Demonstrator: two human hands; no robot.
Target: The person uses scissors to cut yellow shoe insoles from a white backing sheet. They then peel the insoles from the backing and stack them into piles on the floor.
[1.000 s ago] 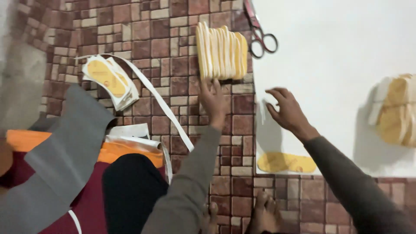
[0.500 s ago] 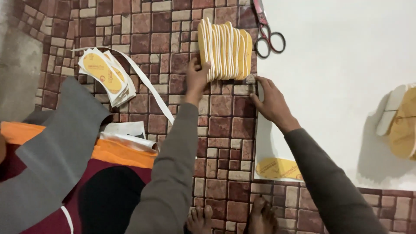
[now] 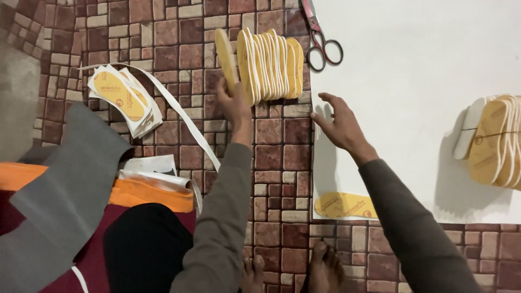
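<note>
A row of yellow shoe insoles (image 3: 271, 65) with white edges stands on edge on the brown tiled floor. My left hand (image 3: 234, 106) grips one yellow insole (image 3: 224, 54) pulled slightly away from the left end of the row. My right hand (image 3: 339, 126) hovers open, fingers spread, over the left edge of a large white sheet (image 3: 412, 81), just right of the row. A single flat yellow insole (image 3: 345, 205) lies on the sheet's near corner.
Scissors (image 3: 320, 38) with red handles lie at the sheet's top left. Another insole stack (image 3: 496, 142) stands at the right. A pile of cut-out scraps (image 3: 122, 100) and a white strip lie left. Grey and orange material (image 3: 65, 190) covers my lap; my bare feet (image 3: 320, 268) show below.
My left hand has drawn one insole off the left end of the row. My right hand has left the row's right side and moved back, opening over the sheet's edge.
</note>
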